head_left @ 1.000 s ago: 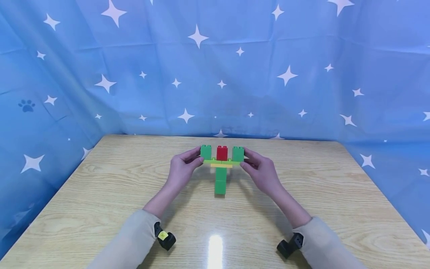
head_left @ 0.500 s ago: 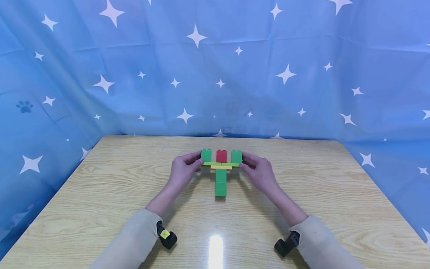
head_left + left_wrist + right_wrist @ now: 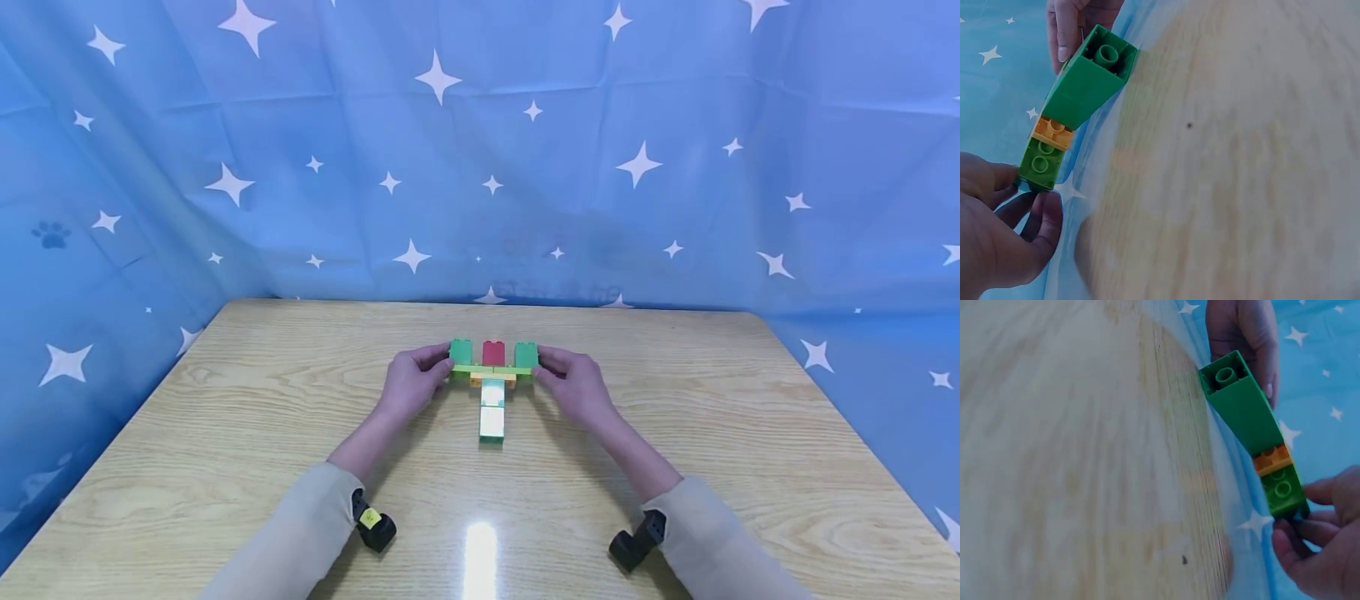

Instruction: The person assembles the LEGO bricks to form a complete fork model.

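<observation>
Between both hands is a T-shaped building-block model (image 3: 492,371). Its stem is two stacked green bricks (image 3: 1085,94), whose hollow underside shows in both wrist views. Above them come an orange-yellow plate (image 3: 1272,460) and a light green layer (image 3: 465,368). A red brick (image 3: 493,353) stands in the middle of the top, with a green brick (image 3: 461,352) at the left end and another green brick (image 3: 527,355) at the right end. My left hand (image 3: 411,379) pinches the left end, and my right hand (image 3: 576,386) pinches the right end. The model is held off the table.
A wood-grain table (image 3: 225,433) lies under the arms. Behind it hangs a blue cloth (image 3: 487,150) with white stars. Black wrist cameras (image 3: 375,530) sit at both sleeves, and a bright light reflection marks the table's front.
Both hands have lowered the model slightly and drawn a little closer together. The stem's front now shines with reflected light, where it looked plain green before.
</observation>
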Demonstrator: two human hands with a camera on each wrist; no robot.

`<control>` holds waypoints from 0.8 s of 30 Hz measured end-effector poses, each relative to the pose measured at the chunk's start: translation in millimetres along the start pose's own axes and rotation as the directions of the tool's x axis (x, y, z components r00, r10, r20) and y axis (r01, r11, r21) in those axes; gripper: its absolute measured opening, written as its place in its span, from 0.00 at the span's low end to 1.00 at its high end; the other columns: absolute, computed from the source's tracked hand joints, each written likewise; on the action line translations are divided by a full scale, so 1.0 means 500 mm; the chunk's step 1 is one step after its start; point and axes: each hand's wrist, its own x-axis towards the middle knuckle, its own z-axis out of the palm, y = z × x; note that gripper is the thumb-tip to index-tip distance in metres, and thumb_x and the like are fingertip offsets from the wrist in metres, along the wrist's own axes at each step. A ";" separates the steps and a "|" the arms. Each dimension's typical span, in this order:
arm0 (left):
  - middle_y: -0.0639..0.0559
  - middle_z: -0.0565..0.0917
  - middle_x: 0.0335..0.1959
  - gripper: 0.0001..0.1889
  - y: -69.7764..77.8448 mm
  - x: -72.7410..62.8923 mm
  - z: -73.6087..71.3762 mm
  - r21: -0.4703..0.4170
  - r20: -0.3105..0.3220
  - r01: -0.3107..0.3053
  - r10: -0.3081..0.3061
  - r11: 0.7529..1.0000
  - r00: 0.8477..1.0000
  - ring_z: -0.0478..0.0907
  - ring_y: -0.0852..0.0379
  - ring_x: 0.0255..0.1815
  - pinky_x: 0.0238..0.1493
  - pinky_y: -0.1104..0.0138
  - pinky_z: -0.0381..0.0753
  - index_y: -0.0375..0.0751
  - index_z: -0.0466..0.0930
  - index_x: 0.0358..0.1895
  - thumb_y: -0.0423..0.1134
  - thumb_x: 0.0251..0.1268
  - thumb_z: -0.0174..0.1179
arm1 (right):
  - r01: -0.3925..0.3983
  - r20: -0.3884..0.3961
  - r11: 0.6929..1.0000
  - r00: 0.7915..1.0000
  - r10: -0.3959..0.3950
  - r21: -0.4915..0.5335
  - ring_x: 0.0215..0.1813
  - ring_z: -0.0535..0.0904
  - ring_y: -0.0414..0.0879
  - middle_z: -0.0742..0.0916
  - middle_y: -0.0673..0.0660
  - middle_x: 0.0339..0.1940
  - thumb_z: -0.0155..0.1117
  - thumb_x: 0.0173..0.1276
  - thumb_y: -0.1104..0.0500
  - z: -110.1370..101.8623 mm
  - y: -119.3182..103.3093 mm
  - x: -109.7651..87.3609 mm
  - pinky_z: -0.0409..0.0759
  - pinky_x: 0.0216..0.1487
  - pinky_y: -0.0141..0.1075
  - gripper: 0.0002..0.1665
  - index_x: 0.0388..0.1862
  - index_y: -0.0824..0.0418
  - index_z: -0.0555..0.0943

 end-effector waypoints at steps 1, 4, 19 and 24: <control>0.39 0.85 0.56 0.19 -0.002 0.001 0.000 0.018 0.006 0.002 -0.002 1.000 1.000 0.85 0.49 0.45 0.40 0.63 0.86 0.34 0.80 0.65 0.33 0.75 0.61 | -0.003 0.004 1.000 1.000 0.003 0.003 0.67 0.78 0.60 0.82 0.66 0.64 0.61 0.77 0.62 0.001 0.001 0.001 0.77 0.65 0.50 0.28 0.72 0.69 0.72; 0.39 0.85 0.57 0.19 -0.004 0.006 0.001 0.048 0.022 0.017 -0.018 0.999 1.000 0.85 0.50 0.43 0.38 0.64 0.85 0.35 0.79 0.66 0.32 0.76 0.59 | -0.020 0.014 1.000 1.000 0.020 0.009 0.67 0.77 0.60 0.81 0.67 0.65 0.60 0.78 0.62 0.003 0.004 0.009 0.77 0.64 0.50 0.28 0.72 0.70 0.71; 0.38 0.80 0.64 0.23 0.000 0.039 0.013 0.092 0.066 0.103 -0.109 0.990 0.992 0.83 0.52 0.46 0.35 0.67 0.85 0.36 0.72 0.73 0.33 0.78 0.56 | -0.068 0.026 0.998 0.997 0.068 -0.009 0.70 0.73 0.62 0.79 0.70 0.67 0.55 0.81 0.62 0.016 0.010 0.052 0.75 0.66 0.51 0.28 0.74 0.73 0.68; 0.38 0.81 0.63 0.23 -0.003 0.046 0.015 0.104 0.075 0.095 -0.103 0.990 0.992 0.81 0.57 0.30 0.31 0.68 0.83 0.37 0.72 0.73 0.34 0.79 0.56 | -0.066 0.009 0.998 0.998 0.066 -0.009 0.70 0.73 0.61 0.79 0.70 0.67 0.55 0.81 0.62 0.018 0.011 0.058 0.75 0.66 0.51 0.27 0.73 0.73 0.69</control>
